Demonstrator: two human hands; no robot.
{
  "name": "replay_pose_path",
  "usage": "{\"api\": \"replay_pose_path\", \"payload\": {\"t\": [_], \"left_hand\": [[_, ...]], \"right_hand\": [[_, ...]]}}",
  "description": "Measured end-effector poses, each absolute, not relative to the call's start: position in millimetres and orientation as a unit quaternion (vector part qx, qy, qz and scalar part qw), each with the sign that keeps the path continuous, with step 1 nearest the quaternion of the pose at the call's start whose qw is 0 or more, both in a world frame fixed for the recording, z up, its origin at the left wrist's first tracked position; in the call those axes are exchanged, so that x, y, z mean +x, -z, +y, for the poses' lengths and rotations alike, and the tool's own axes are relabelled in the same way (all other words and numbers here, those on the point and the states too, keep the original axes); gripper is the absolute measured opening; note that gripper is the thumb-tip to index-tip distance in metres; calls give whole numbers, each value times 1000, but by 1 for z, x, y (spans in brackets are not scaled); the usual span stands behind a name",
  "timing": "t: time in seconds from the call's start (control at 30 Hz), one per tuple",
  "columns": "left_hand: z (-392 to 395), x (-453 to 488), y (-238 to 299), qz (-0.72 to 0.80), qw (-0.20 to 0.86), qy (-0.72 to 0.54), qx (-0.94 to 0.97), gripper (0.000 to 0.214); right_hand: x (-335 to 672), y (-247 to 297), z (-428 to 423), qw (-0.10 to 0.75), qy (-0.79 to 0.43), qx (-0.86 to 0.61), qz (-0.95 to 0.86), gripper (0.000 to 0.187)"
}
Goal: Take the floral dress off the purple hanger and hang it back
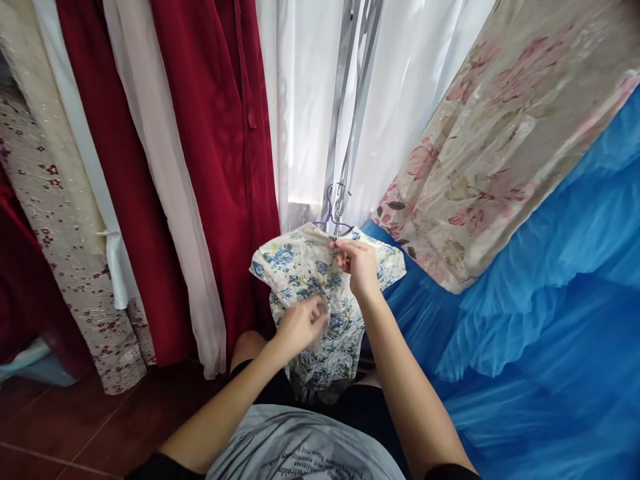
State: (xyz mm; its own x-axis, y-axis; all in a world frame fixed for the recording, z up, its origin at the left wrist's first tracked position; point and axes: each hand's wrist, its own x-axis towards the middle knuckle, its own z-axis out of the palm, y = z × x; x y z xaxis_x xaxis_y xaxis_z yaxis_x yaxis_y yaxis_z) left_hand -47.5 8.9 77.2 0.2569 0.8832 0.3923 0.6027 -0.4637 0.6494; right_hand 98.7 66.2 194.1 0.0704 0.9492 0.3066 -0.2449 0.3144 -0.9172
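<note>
In front of me, a small white dress with blue flowers (300, 263) hangs on a thin purple hanger (330, 212). Its short sleeves spread to both sides, and its lower part falls between my knees. At the back-neck opening or collar edge, my right hand (361, 267) pinches the fabric with thumb and forefinger. Lower on the dress front, my left hand (303, 325) is close to the middle line, its fingers curled and smeared by motion. Whether the left fingers grip any cloth cannot be made out.
Long dark red garments (215, 133) and a pale pink one (165, 173) hang at left. White curtains (305, 100) and a metal pole (353, 113) stand behind. To the right hang a beige floral garment (490, 160) and blue tulle (565, 333). Reddish tiles (110, 427) cover the floor.
</note>
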Motion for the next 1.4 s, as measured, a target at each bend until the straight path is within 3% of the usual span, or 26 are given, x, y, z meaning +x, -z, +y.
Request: {"api": "replay_pose_path", "payload": {"t": [0.13, 0.3, 0.47, 0.57, 0.67, 0.77, 0.93, 1.07, 1.2, 1.3, 1.4], "left_hand": [[40, -56, -154, 409, 93, -542, 729, 39], [65, -49, -203, 374, -21, -477, 795, 16], [71, -59, -210, 364, -19, -583, 726, 15], [90, -97, -202, 382, 64, -688, 614, 12], [112, -142, -176, 356, 286, -799, 391, 10], [117, -163, -130, 323, 478, -804, 145, 24], [83, -131, -46, 330, 581, -738, 88, 25], [57, -86, -24, 284, 646, -698, 120, 10], [40, -43, -45, 214, 629, -688, 292, 18], [26, -13, -62, 269, 545, -648, 458, 25], [14, 3, -66, 331, 402, -615, 592, 25]], "right_hand": [[103, -187, 55, 632, -426, -345, -548, 20], [102, -176, 70, 630, -373, -345, -587, 25], [98, -137, 81, 604, -394, -387, -575, 25], [96, -110, 71, 588, -477, -377, -534, 22], [88, -95, 53, 582, -532, -363, -496, 21], [75, -87, 39, 568, -558, -366, -481, 21], [81, -63, 33, 625, -558, -419, -350, 23], [127, -38, 36, 690, -473, -476, -271, 26], [158, -34, 28, 595, -453, -517, -416, 32], [157, -43, 15, 481, -469, -433, -601, 46], [151, -54, 3, 372, -547, -351, -663, 30]]}}
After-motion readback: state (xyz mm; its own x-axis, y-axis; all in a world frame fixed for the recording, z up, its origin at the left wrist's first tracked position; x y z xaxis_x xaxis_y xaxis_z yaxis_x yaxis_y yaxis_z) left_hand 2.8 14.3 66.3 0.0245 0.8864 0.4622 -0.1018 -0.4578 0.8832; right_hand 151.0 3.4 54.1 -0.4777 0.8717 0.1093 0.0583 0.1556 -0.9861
